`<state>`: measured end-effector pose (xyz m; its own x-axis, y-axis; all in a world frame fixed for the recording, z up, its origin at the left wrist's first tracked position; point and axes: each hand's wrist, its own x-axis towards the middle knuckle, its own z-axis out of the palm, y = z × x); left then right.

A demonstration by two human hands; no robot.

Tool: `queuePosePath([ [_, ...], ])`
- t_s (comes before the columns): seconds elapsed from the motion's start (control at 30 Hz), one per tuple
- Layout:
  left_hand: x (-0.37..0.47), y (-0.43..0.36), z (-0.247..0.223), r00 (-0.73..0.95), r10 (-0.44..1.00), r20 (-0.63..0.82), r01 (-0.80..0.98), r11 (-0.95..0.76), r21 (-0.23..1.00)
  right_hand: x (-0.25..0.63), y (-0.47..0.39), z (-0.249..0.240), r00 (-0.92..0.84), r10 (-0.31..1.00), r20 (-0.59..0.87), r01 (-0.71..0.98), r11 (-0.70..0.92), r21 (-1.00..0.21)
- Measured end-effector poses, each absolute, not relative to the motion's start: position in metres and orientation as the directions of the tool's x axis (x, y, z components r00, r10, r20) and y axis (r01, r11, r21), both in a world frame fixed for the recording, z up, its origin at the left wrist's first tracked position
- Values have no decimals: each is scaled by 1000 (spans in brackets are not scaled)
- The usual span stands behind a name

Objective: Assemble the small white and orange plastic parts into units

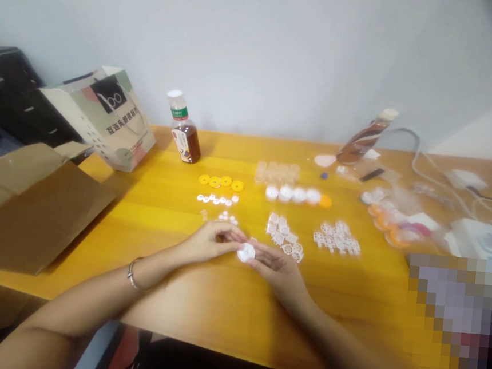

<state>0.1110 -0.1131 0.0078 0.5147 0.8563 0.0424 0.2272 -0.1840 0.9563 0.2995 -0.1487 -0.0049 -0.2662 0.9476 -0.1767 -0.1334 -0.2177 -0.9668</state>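
A small white round plastic piece (246, 253) is held between both hands above the table's front half. My left hand (213, 241) pinches its left edge with thumb and fingers. From the other side, my right hand (277, 269) has thumb and fingertips closed on it. Just beyond the hands lie small white caps (228, 217) and a cluster of white openwork wheel-like parts (284, 236). More such openwork parts (336, 237) sit farther right. Behind these are a row of white round pieces (292, 194), yellow rings (221, 182) and a row of little white discs (217, 200).
A cardboard box (33, 200) and a paper bag (105, 117) stand at the left. One bottle (184, 130) is at the back, another (366, 137) leans at the back right. Cables (418, 159), plastic bags and orange pieces (392, 229) crowd the right side of the wooden table (200, 312).
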Motion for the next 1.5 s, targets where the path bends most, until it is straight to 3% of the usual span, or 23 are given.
queuePosePath([
  [0.37,121,-118,-1,428,902,-61,104,18,994,298,-154,-1,-270,951,-150,-105,-184,-977],
  [0.7,123,-121,3,461,886,-47,88,7,996,297,-159,-2,-271,955,-117,-178,-169,-969],
  [0.93,123,-124,-2,446,895,-11,55,-15,998,299,-155,-6,-319,941,-111,-139,-162,-977],
  [1.1,109,-115,6,339,939,57,234,-143,962,300,-150,-5,-286,948,-139,-90,-171,-981],
  [1.2,89,-102,14,300,939,168,497,-304,813,302,-148,-2,-219,967,-132,-84,-153,-985],
  [1.27,76,-95,17,358,920,161,625,-364,690,304,-147,-2,-187,975,-124,-82,-141,-987],
  [1.37,67,-92,17,449,888,103,693,-419,587,305,-146,-3,-160,979,-124,-84,-139,-987],
  [1.5,69,-95,13,489,867,97,706,-458,540,305,-146,-4,-141,982,-129,-85,-142,-986],
])
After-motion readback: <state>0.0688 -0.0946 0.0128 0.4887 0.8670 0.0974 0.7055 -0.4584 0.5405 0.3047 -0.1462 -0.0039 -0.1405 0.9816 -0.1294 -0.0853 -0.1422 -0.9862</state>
